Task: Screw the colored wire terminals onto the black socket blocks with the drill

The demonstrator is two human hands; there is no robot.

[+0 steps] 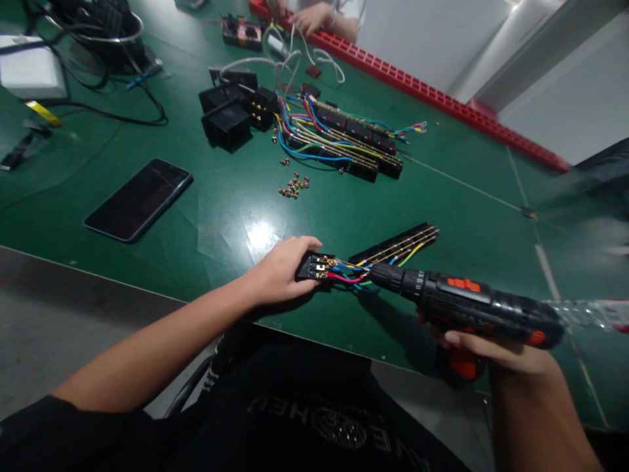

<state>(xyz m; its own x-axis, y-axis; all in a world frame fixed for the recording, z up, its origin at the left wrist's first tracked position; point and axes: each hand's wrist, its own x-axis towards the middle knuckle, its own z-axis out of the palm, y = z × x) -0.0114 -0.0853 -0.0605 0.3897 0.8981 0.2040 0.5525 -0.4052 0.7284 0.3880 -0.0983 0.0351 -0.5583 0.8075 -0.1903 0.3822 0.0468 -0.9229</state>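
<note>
My left hand grips a small black terminal block with brass contacts, near the table's front edge. Coloured wires run from this block to a long black strip with metal rails lying just beyond. My right hand is wrapped round the handle of a black and orange cordless drill. The drill points left, its chuck over the wires and close to the block. Whether its bit touches a screw is too small to tell.
Small brass screws lie loose ahead of my left hand. Farther back are wired black strips and black housings. A phone lies at left. Another person's hand is by the red perforated rail.
</note>
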